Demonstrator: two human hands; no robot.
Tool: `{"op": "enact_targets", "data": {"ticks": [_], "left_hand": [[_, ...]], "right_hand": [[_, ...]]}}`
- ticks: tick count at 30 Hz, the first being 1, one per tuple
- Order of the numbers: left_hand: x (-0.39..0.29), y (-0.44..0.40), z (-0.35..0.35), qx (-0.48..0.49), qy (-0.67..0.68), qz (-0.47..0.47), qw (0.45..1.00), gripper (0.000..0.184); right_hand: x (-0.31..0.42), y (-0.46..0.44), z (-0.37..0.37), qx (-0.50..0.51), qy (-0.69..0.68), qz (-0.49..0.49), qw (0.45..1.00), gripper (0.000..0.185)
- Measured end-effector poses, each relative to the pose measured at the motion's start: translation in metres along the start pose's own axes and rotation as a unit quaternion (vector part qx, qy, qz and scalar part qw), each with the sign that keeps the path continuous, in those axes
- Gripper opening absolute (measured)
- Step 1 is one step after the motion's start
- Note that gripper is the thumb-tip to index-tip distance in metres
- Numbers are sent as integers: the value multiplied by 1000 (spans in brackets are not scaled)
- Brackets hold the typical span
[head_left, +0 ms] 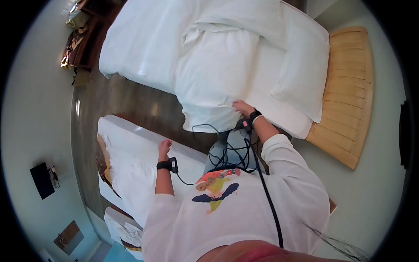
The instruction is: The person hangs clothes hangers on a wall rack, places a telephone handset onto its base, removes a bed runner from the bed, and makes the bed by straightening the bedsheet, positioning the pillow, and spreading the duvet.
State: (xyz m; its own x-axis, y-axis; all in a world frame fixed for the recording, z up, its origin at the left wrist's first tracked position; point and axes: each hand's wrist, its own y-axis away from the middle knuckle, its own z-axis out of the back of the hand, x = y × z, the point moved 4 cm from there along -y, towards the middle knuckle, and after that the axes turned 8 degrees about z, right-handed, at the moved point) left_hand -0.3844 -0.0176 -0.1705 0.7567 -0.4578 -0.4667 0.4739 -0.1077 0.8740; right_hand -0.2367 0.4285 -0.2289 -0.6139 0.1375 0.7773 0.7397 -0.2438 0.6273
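Note:
My right hand (242,107) is at the near side of a bed, its fingers bent in on the edge of a white duvet (218,65). A small crease in the cloth runs to the fingertips. The duvet lies bunched over the mattress and hangs down its near side. Out to the left, my left hand (164,148) is raised above a second bed (139,153) with white bedding. Its fingers are loosely bent and hold nothing. Both wrists carry black straps with small devices.
Black cables (235,153) hang in loops before my legs. White pillows (301,65) lie near the wooden headboard (349,91). A strip of dark wooden floor (144,98) runs between the beds. Dark furniture (89,39) stands far left, and a screen (42,180) is on the wall.

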Motion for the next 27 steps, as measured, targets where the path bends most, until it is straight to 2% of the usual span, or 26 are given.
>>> {"op": "enact_targets", "data": {"ticks": [1, 3, 4, 5, 7, 8, 11, 13, 15, 17, 19, 20, 21, 23, 25, 27], "left_hand": [[5, 2, -8, 10, -10, 14, 1000, 20], [-11, -8, -42, 31, 8, 13, 999, 19], [-23, -9, -59, 47, 24, 12, 999, 17], [-37, -11, -74, 52, 26, 11, 998, 17], [-85, -4, -97, 50, 111, -103, 987, 17], [-118, 14, -102, 68, 143, -158, 975, 16], [-159, 38, -105, 60, 129, -196, 970, 18], [-182, 59, -100, 68, 158, -185, 968, 18], [-192, 69, -82, 40, 155, -232, 959, 18], [-199, 78, -55, 10, 171, -256, 951, 18], [-194, 87, -16, -24, 186, -273, 943, 17], [-190, 93, 10, -39, 187, -298, 935, 17], [-188, 98, 31, -55, 187, -321, 927, 17], [-186, 109, 72, -79, 205, -315, 923, 17], [-185, 119, 136, -170, 197, -309, 915, 18], [-172, 125, 186, -214, 219, -307, 901, 18]], "right_hand": [[-17, 12, 6, 3, -1, -8, 1000, 18], [-45, 47, 47, -115, -76, -60, 989, 11], [-48, 62, 58, -138, 13, -101, 985, 13], [-34, 96, 57, -181, -60, -177, 965, 17], [-15, 96, 73, -145, -74, -161, 973, 23], [-20, 110, 71, -132, -193, -145, 961, 25], [3, 127, 85, -127, -206, -88, 966, 28], [13, 152, 97, -191, -225, -70, 953, 29], [13, 170, 123, -307, -201, -97, 925, 29], [34, 150, 135, -314, -212, -79, 922, 30], [84, 141, 133, -327, -182, -38, 927, 27], [121, 131, 130, -323, -72, 10, 944, 25], [164, 117, 121, -315, 38, 59, 947, 23], [218, 83, 88, -274, 68, 102, 954, 22], [275, 56, 31, -239, 84, 148, 956, 20], [345, 41, -40, -125, 24, 178, 976, 20]]}}
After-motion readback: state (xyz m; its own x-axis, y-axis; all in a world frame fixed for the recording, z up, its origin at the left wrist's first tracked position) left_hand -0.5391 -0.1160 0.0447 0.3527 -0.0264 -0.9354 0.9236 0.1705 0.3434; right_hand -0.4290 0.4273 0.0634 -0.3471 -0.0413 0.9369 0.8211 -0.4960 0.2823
